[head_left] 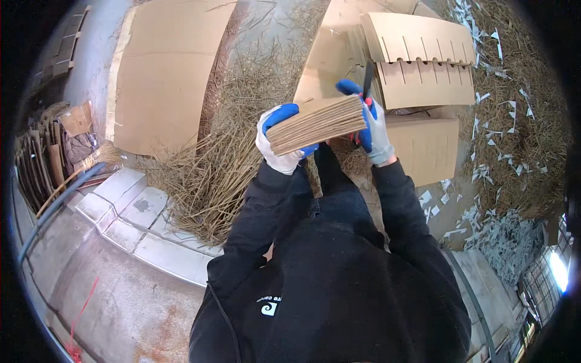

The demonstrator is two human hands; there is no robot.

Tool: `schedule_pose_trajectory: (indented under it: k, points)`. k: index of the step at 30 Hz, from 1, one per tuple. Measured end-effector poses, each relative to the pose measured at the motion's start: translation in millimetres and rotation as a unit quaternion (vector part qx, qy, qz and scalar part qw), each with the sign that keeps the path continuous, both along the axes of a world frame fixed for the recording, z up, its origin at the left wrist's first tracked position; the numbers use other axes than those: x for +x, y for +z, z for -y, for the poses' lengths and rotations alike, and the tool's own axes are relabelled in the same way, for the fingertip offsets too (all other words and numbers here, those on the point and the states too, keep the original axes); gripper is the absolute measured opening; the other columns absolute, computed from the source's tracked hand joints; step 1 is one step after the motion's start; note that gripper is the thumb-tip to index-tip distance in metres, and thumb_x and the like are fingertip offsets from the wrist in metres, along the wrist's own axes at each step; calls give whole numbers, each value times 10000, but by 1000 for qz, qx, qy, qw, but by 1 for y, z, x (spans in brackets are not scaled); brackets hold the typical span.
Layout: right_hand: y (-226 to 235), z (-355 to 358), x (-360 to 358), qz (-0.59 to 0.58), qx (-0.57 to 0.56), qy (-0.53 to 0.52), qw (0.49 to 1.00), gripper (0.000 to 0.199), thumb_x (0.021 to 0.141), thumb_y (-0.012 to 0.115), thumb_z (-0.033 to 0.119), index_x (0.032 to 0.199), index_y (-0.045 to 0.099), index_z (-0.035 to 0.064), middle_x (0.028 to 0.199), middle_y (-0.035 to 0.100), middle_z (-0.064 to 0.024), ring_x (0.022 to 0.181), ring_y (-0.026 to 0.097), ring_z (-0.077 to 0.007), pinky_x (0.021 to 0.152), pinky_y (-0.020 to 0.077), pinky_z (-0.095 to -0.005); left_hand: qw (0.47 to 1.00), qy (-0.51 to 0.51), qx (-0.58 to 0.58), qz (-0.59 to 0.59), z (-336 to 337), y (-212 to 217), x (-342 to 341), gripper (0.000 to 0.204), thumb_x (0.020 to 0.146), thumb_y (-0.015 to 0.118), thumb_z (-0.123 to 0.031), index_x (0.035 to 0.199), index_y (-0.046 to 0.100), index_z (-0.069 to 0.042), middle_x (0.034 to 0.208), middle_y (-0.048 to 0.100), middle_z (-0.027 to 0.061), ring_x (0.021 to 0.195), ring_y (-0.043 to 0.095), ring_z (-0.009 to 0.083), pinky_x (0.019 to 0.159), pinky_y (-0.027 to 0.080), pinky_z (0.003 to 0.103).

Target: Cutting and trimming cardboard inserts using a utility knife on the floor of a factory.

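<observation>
Now cardboard stack (318, 123) between both hands.

— What am I holding?
— A thick stack of brown cardboard sheets (316, 124), edges flush, lying nearly flat and tilted up toward my right.
— Anything else?
— A slim black tool (367, 77), standing upright at the stack's right end.
</observation>
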State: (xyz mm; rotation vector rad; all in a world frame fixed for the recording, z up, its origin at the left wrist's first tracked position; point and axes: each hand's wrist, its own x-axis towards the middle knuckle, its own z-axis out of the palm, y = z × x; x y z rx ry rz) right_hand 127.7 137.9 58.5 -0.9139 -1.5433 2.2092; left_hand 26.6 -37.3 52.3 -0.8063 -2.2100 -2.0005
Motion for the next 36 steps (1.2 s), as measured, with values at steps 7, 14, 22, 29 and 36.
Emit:
schedule_pose_trajectory:
  k: [7,14,22,29,36]
  points:
    - [18,-30,-6,-78,-51,49,994,440,1028,574,251,1313,574,-85,1208,674,-161,1107,647,-207,998,489,-324,997,-63,44,33,-22,4,-18,470,680,869,-327,975,673,-17,992,715,139,929,686,280,857,535,395]
    - [-57,-43,9,-59,0,34,998,491,1017,581,331,1272,605,-87,1197,686,-166,1103,650,-209,1000,488,-331,997,-60,56,9,-42,-26,-8,573,693,880,-383,1049,585,-44,1117,674,176,1046,649,305,946,508,431]
    - [-25,-39,1,-38,41,30,998,490,1049,523,354,1296,605,-61,1186,697,-146,1089,660,-199,966,513,-325,996,-84,8,-26,-45,-27,-13,705,620,944,-411,1112,597,-42,1132,644,144,1051,643,273,941,499,393]
    - [-25,-47,12,-3,20,6,1000,397,1029,573,264,1335,606,13,1103,698,-76,881,647,-100,723,539,-251,996,-85,-18,4,-44,-25,-7,706,643,934,-448,1117,627,-24,1042,668,108,948,669,246,867,526,359]
    - [56,-82,50,155,226,-30,961,642,907,580,11,1521,393,41,1305,644,-150,687,655,-142,625,533,-295,998,-43,-34,4,-48,-7,-9,735,583,970,-421,1095,628,-19,1027,666,103,940,666,236,866,529,358]
